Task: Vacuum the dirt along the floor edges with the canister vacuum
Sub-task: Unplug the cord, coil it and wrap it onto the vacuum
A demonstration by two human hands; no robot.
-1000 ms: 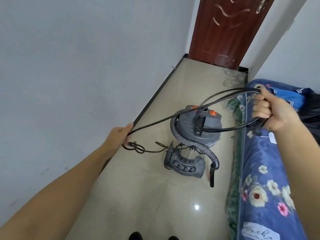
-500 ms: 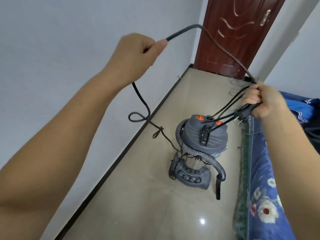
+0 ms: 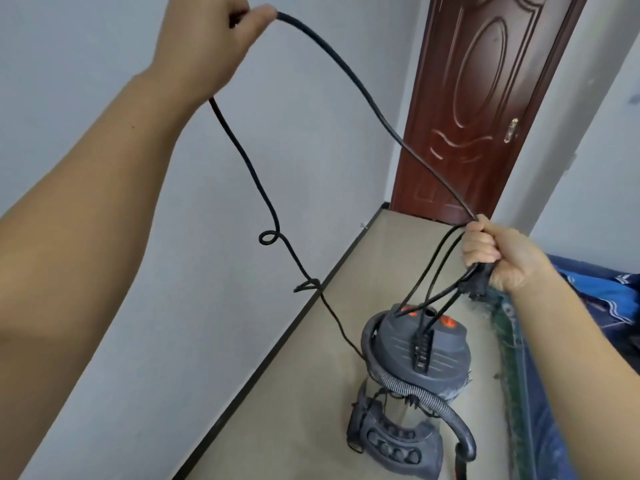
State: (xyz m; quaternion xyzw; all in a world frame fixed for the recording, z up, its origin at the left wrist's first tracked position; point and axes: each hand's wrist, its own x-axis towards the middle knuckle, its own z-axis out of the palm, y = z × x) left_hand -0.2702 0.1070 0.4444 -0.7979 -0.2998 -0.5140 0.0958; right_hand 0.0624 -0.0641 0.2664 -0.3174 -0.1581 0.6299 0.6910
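Note:
A grey canister vacuum [image 3: 420,351] with orange buttons stands on the tiled floor, its ribbed hose [image 3: 419,393] curling round the front and a grey floor nozzle [image 3: 391,441] lying before it. My left hand [image 3: 211,36] is raised high and grips the black power cord [image 3: 349,77]. From there the cord drops in a kinked loop to the vacuum and arcs across to my right hand [image 3: 502,258]. That hand grips several gathered loops of cord with the plug, just above the canister.
A pale wall [image 3: 104,168] runs along the left with a dark skirting strip [image 3: 263,372] at the floor edge. A closed brown door [image 3: 474,109] ends the narrow passage. A bed with blue floral bedding [image 3: 588,375] lines the right side.
My left hand has risen from low beside the floor to high near the top of view, pulling the cord up with it. The view has shifted closer to the vacuum.

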